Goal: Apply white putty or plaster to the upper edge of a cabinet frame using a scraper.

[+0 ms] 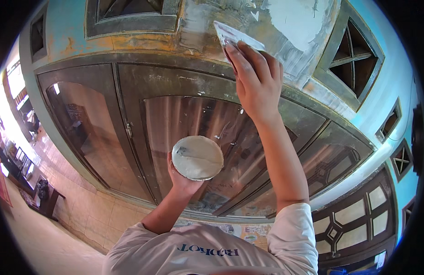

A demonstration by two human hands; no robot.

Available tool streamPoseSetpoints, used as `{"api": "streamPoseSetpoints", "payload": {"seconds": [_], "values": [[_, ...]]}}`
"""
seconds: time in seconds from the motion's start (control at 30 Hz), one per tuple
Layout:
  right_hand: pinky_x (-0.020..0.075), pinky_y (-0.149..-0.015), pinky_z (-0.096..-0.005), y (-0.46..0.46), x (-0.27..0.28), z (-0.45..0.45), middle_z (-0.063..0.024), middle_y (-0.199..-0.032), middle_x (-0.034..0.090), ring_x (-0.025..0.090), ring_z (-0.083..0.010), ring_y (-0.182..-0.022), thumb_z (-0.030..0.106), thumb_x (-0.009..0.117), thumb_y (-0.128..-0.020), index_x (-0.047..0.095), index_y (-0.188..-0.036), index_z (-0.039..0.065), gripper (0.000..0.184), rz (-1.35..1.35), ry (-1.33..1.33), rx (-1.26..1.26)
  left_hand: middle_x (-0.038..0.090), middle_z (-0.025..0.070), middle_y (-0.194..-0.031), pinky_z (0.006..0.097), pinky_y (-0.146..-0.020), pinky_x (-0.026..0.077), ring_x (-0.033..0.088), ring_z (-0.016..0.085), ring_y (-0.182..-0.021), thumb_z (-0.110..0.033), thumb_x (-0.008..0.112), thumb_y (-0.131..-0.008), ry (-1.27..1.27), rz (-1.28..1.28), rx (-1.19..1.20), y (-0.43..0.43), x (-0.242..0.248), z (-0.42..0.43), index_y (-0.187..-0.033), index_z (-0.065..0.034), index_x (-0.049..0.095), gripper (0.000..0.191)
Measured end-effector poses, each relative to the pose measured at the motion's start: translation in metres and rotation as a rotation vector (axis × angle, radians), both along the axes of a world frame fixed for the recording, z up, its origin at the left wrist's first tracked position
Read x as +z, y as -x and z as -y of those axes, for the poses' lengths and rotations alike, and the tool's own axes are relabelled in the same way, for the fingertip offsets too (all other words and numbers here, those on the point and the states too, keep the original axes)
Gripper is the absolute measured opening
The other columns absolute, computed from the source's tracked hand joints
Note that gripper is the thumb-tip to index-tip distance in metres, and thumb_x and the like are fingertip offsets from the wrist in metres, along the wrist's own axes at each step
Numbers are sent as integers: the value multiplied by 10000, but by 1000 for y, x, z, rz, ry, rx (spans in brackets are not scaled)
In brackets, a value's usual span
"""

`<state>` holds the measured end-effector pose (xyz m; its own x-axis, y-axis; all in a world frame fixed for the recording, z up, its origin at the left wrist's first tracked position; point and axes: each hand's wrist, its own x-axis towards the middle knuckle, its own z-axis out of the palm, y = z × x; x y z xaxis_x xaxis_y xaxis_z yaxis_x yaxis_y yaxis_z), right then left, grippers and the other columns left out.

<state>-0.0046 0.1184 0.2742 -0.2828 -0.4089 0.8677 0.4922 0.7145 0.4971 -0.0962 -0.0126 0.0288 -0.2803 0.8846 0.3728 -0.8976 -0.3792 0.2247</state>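
Note:
My left hand [185,184] holds a round tub of whitish wall putty [201,161] from below, in front of the glazed door. The putty's surface has a ridge across it and a dark grey smear at one side. Raised above, my right hand [260,82] grips a flat, pale scraper [236,36] that carries whitish residue. The scraper is close to the patched wall [225,13] above the door frame; whether its edge touches the wall I cannot tell. White filler [294,22] covers part of that wall, with grey smears around it.
Dark wooden doors with glass panes [198,113] stand before me. Wooden vent frames [353,58] are set in the turquoise wall [365,17] on the right. Far left, a dark bench [48,199] stands on the tiled floor [95,209]. Another panelled door [356,213] is at lower right.

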Motion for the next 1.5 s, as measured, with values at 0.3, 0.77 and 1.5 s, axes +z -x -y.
{"api": "streamPoseSetpoints", "payload": {"seconds": [0.3, 0.77, 1.5], "values": [[459, -849, -397, 31, 17, -54, 27, -1201, 588, 570, -194, -1038, 244, 705, -783, 652, -1227, 272, 448, 29, -169, -268, 501, 50, -1425, 608, -1095, 326, 442, 371, -1321, -669, 391, -896, 193, 293, -212, 24, -24, -6, -1341, -236, 551, 641], [474, -840, -354, 19, -13, -38, 42, -1185, 604, 561, -141, -976, 176, 632, -798, 639, -1227, 193, 429, 209, -27, -346, 502, 45, -1420, 596, -1087, 341, 454, 357, -1305, -674, 392, -900, 236, 238, -173, 34, -35, -11, -1332, -238, 552, 635], [459, -505, -385, 0, 114, -30, -69, -621, 622, 622, -284, -563, 523, 626, -886, 609, -829, 122, 406, 494, -24, -518, 529, 32, -1399, 556, -1087, 354, 478, 338, -1299, -677, 363, -912, 239, 170, -189, 24, -49, -1, -1383, -219, 520, 676]]}}
